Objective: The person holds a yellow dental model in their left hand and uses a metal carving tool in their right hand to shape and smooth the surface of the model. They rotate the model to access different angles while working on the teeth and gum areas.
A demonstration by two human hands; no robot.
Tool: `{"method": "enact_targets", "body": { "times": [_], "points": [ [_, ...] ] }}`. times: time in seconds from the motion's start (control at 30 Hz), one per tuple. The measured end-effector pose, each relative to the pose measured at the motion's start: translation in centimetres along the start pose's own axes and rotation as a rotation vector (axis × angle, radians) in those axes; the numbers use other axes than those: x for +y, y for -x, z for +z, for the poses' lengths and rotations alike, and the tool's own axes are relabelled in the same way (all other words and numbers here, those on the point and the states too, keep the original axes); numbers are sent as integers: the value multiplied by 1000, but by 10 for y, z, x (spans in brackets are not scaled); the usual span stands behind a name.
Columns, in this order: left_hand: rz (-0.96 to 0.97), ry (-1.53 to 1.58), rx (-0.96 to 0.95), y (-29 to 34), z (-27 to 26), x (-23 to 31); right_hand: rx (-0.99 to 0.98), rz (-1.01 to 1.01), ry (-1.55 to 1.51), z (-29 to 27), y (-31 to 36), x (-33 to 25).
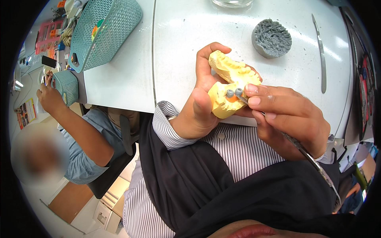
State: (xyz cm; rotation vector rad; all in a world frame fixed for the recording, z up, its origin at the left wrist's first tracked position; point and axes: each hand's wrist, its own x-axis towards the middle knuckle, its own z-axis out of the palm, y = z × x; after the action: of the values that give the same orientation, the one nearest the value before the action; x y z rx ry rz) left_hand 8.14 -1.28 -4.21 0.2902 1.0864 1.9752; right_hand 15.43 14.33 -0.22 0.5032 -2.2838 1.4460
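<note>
My left hand (pixel 189 117) grips a yellow plaster dental model (pixel 219 99), shaped like a horseshoe with a row of teeth, its fingers wrapped around the base and the thumb on the near side. Two small grey tooth-shaped pieces (pixel 230 93) stand on the model beside an orange patch. Pinched in my right hand (pixel 293 113) is a thin metal dental carver (pixel 303 151) with a textured handle and a hooked far end. Its working tip touches or nearly touches the right grey piece. Some right fingertips rest against the model.
On the white table lie a round grey wax block (pixel 272 39) with a carved top and a metal scalpel (pixel 321 51). A glass dish (pixel 232 3) shows at the top edge. Teal baskets (pixel 109 37) stand left, near a seated person (pixel 85 129) in blue.
</note>
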Motion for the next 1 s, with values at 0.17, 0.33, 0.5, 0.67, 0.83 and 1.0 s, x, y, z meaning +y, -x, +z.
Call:
{"method": "enact_targets", "body": {
  "times": [0.17, 0.33, 0.5, 0.67, 0.83, 1.0],
  "points": [
    [13, -57, 27, 0, -1, -1, 12, 46, -61, 0, 2, 1],
    [14, -64, 36, -3, 0, 0, -8, 6, -54, -1, 2, 8],
    [44, -92, 80, -2, 0, -1, -24, 79, -52, 0, 3, 5],
    [124, -87, 130, -1, -1, 1, -36, 81, -82, -1, -1, 8],
    [364, -84, -30, -8, -34, -8, 2, 93, -132, 16, -5, 18],
    [399, -68, -63, -10, -30, -9, 16, 54, -97, 16, -3, 16]
  ]
}}
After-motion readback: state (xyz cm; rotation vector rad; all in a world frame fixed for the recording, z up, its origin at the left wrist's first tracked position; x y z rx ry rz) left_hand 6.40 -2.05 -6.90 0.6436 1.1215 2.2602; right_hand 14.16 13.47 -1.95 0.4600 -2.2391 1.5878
